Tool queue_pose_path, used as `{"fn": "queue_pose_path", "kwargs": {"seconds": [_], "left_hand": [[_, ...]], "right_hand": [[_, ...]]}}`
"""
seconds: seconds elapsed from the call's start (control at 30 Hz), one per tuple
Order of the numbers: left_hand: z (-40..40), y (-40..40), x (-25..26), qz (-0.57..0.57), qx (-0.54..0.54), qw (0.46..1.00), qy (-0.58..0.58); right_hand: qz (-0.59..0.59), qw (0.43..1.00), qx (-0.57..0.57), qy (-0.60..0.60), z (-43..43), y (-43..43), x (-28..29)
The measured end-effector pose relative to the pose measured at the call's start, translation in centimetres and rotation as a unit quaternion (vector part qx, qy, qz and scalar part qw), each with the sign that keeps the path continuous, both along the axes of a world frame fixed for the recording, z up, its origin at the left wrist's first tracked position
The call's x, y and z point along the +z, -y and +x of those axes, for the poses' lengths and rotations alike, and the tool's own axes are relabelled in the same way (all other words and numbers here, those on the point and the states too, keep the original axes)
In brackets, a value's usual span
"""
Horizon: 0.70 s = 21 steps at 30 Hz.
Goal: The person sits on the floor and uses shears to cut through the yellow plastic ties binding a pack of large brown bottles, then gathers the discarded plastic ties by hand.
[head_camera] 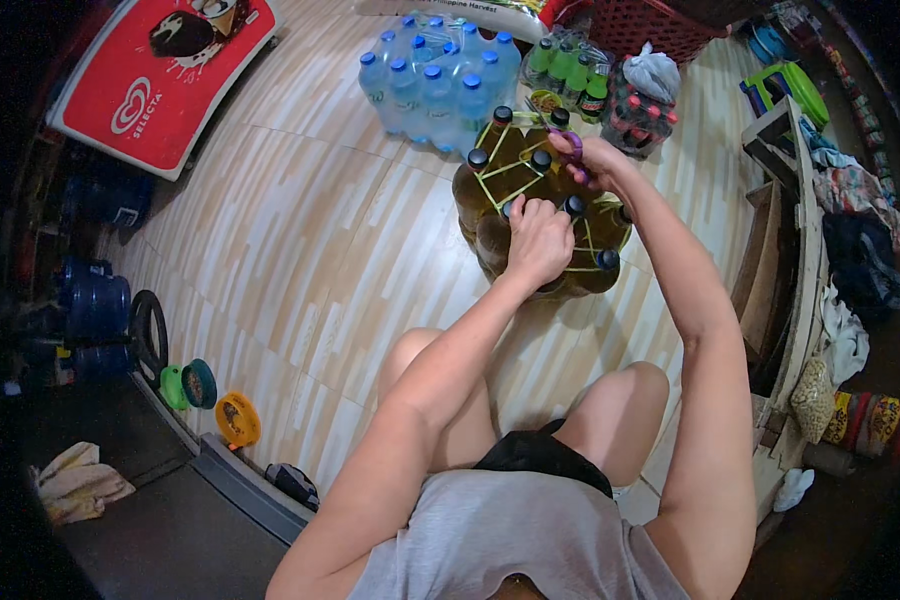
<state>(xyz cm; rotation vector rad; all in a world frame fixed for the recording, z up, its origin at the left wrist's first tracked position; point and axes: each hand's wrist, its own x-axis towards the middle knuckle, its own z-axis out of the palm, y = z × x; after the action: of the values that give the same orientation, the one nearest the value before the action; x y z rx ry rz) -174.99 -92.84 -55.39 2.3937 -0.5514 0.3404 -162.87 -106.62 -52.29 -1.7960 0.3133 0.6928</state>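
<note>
A bundle of large brown-liquid plastic bottles (492, 241) with black caps stands upright on the floor before me. Yellow-green plastic twine (487, 191) runs from neck to neck around the bottles. With curled fingers, my left hand (541, 238) grips the bundle among the caps at its near side; exactly what lies under the fingers is hidden. My right hand (596, 163) holds purple-handled scissors (572, 145) over the far right part of the bundle. Their blades point away from me, close to the twine and a black cap.
Beyond the bundle stand a shrink-wrapped pack of blue-capped water bottles (436, 94), green bottles (562, 67), and red-capped bottles (637, 124). A red basket (645, 30) is behind them. A wooden rack (802, 225) borders the right; a red freezer lid (157, 82) and pet-food bowls (238, 418) lie left.
</note>
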Motion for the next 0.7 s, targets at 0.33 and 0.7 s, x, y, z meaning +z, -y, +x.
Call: {"fn": "queue_pose_path", "kwargs": {"seconds": [0.33,0.7], "left_hand": [[0.1,-0.3,-0.5,-0.008,-0.008,1.000,0.016],[-0.1,-0.2,-0.2,0.008,-0.001,1.000,0.010]], "right_hand": [[0.046,0.998,-0.025,-0.018,-0.2,-1.6,0.7],[0.047,0.992,-0.033,-0.115,0.7,-2.4,1.3]]}}
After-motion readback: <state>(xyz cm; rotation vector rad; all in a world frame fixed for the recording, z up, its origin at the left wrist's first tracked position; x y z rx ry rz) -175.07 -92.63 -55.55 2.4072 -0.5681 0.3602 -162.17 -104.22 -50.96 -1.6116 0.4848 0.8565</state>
